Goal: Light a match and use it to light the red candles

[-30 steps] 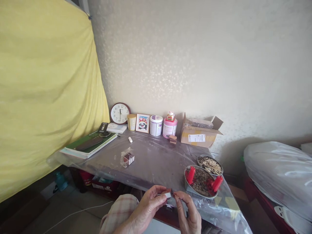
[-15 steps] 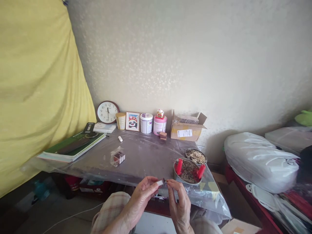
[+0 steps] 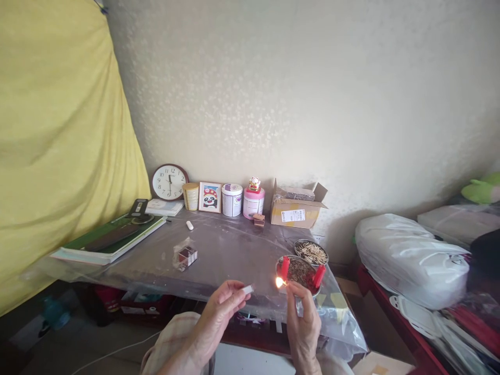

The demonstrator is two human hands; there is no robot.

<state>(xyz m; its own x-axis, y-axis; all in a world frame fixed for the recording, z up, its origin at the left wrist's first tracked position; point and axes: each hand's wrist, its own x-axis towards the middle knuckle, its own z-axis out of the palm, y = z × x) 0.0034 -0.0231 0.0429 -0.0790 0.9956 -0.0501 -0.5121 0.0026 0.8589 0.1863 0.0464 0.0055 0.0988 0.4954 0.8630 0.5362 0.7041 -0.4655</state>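
In my left hand (image 3: pixel 221 312), between thumb and fingers, is a small matchbox (image 3: pixel 247 290) with a pale side showing. My right hand (image 3: pixel 302 317) pinches a burning match (image 3: pixel 282 283), its bright flame at the left tip. Just behind that flame stands a round metal dish (image 3: pixel 300 271) of dark grains. Two red candles stand in it, a left candle (image 3: pixel 285 267) and a right candle (image 3: pixel 319 276). Another round dish, piled with matchsticks (image 3: pixel 311 251), sits behind it.
A wrapped pack of matchboxes (image 3: pixel 186 256) lies mid-table on the plastic-covered tabletop (image 3: pixel 230 245). Along the wall stand a clock (image 3: pixel 169 182), a framed panda picture (image 3: pixel 210 197), tins and a cardboard box (image 3: pixel 292 212). White plastic bags (image 3: pixel 410 260) are at the right.
The match has caught fire. My right hand has moved right and away from the matchbox, taking the match towards the candle dish. My left hand has shifted slightly left.
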